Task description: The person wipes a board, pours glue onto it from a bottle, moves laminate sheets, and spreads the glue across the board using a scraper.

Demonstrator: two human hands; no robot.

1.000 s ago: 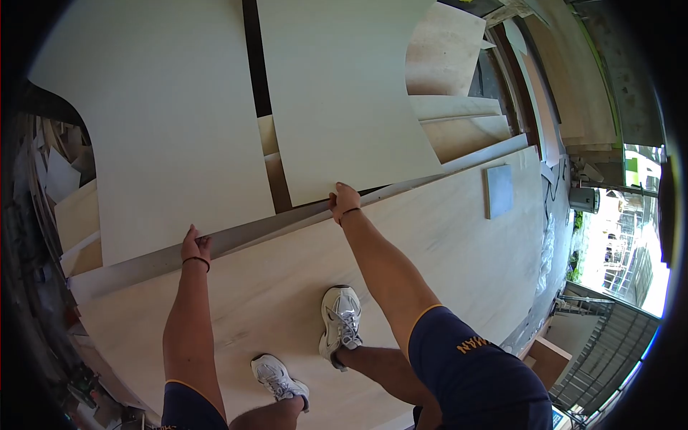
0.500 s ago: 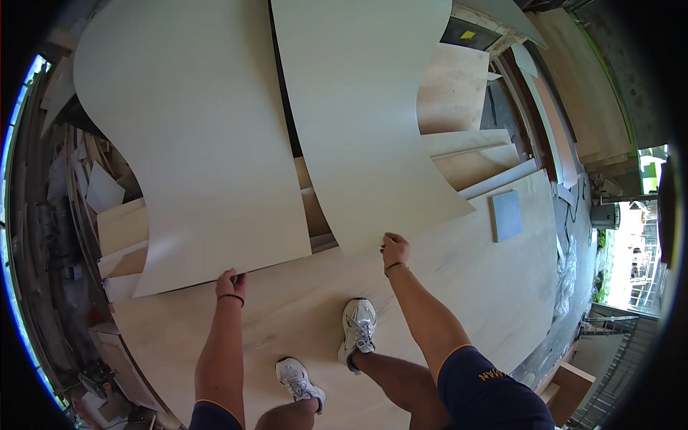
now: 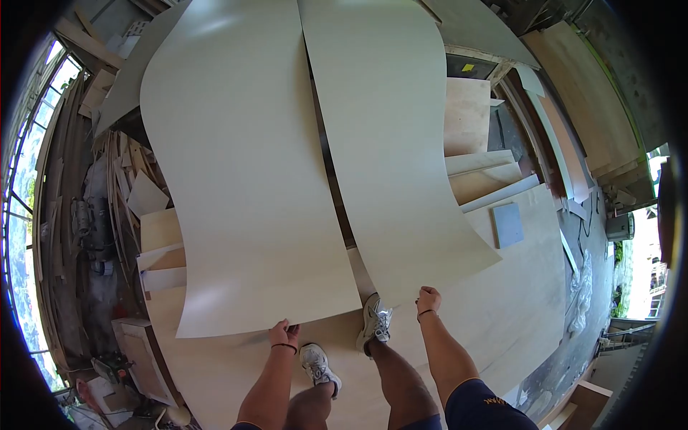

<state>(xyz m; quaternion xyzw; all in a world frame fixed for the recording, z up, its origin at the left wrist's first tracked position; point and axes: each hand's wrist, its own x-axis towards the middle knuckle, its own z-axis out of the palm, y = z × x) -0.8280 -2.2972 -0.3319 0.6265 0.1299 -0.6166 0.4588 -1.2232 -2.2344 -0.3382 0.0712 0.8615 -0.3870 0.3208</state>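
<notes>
Two long, pale, flexible sheets lie side by side, sagging over the things beneath, with a narrow dark gap between them. My left hand point(image 3: 284, 334) is closed on the near edge of the left sheet point(image 3: 244, 193), near its right corner. At the near edge of the right sheet point(image 3: 401, 179), my right hand point(image 3: 428, 299) is pinched shut on the rim. Under both near ends is a broad plywood board point(image 3: 487, 322), on which my shoes stand. The right shoe point(image 3: 375, 322) is close by the gap, touching or almost touching the right sheet's corner.
A blue-grey square block point(image 3: 507, 225) rests on the plywood at right. Stepped wooden boards point(image 3: 484, 179) show beside the right sheet, and offcuts point(image 3: 147, 193) beside the left. A wooden box point(image 3: 143, 358) stands at lower left. Clear plastic point(image 3: 582, 294) and a grey bucket point(image 3: 620, 227) are farther right.
Both sheets have slid toward me, their near edges now lower over the plywood. My hands have come back with them, and the view has shifted left. My grip looks the same.
</notes>
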